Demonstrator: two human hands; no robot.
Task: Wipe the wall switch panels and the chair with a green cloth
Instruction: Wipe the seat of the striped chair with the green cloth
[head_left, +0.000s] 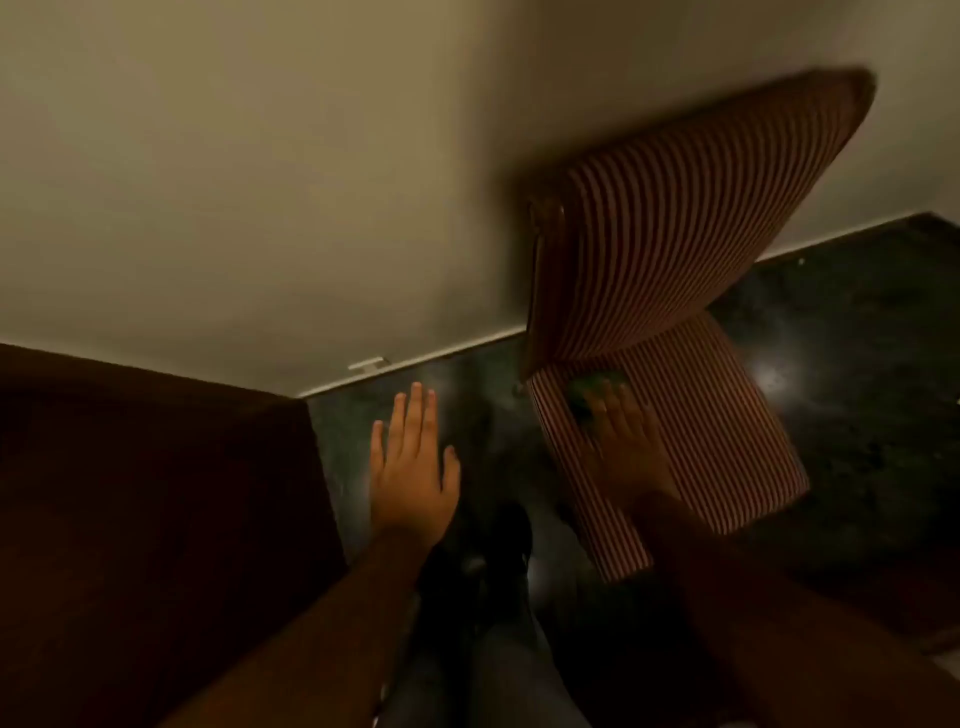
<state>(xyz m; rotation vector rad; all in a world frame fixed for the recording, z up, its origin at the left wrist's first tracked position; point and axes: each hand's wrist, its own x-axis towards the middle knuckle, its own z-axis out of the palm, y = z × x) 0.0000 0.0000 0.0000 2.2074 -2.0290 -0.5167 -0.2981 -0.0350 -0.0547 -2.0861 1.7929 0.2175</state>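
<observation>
Dim cream wall (260, 182) above dark speckled glossy floor (857, 364), dark brown cabinet (145, 493) at left.

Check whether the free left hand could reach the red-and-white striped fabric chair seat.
Probably yes: the left hand hovers open beside the striped seat, with only bare dark floor between them.

right hand (626, 441) flat on green cloth (587, 397) | chair (727, 415) seat | left hand (413, 467) spread
</observation>
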